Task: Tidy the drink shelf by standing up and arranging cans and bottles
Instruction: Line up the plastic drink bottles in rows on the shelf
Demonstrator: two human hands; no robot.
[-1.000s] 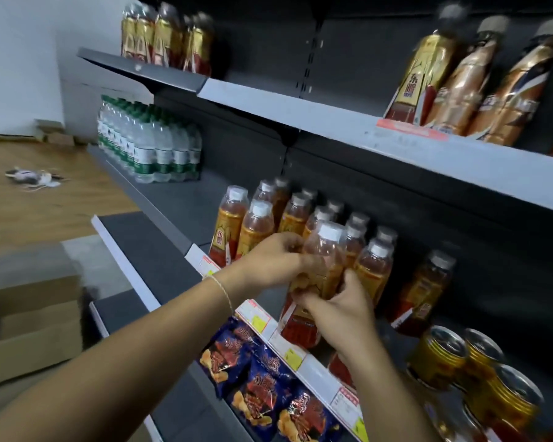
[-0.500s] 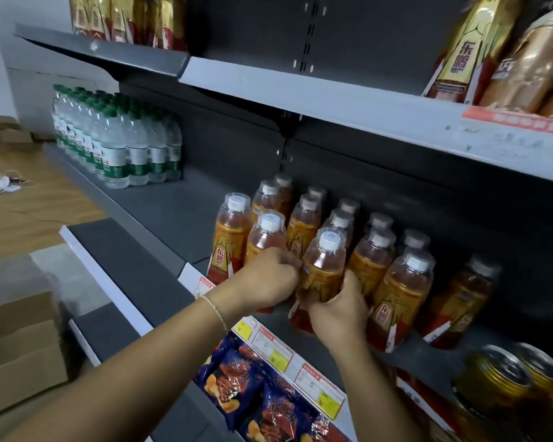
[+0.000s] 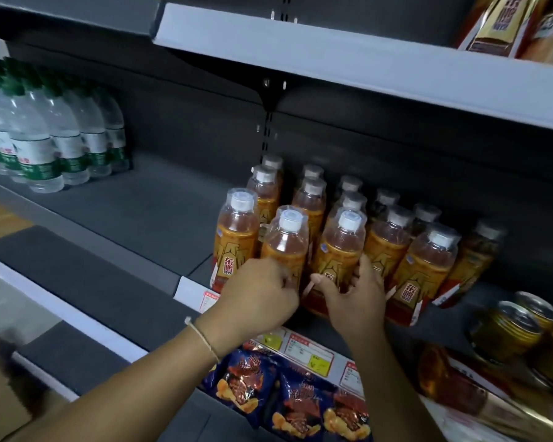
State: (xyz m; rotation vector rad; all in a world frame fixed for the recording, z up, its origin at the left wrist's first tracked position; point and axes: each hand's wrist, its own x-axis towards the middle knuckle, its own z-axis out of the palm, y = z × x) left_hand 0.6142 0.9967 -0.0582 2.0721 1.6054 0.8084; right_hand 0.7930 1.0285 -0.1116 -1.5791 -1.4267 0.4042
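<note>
Closest to the camera, blue snack bags (image 3: 288, 397) sat under the shelf edge (image 3: 115, 260). Just above that edge, the left hand (image 3: 259, 298) had its fingers curled round the bottom of one orange bottle (image 3: 286, 247), and the right hand (image 3: 355, 295) pinched the next bottle (image 3: 342, 250) low down, thumb out. Both stood upright in the front row of the bottle group. Gold cans (image 3: 508, 330) sat right of them, and water bottles (image 3: 45, 145) were way off to the left at the back.
</note>
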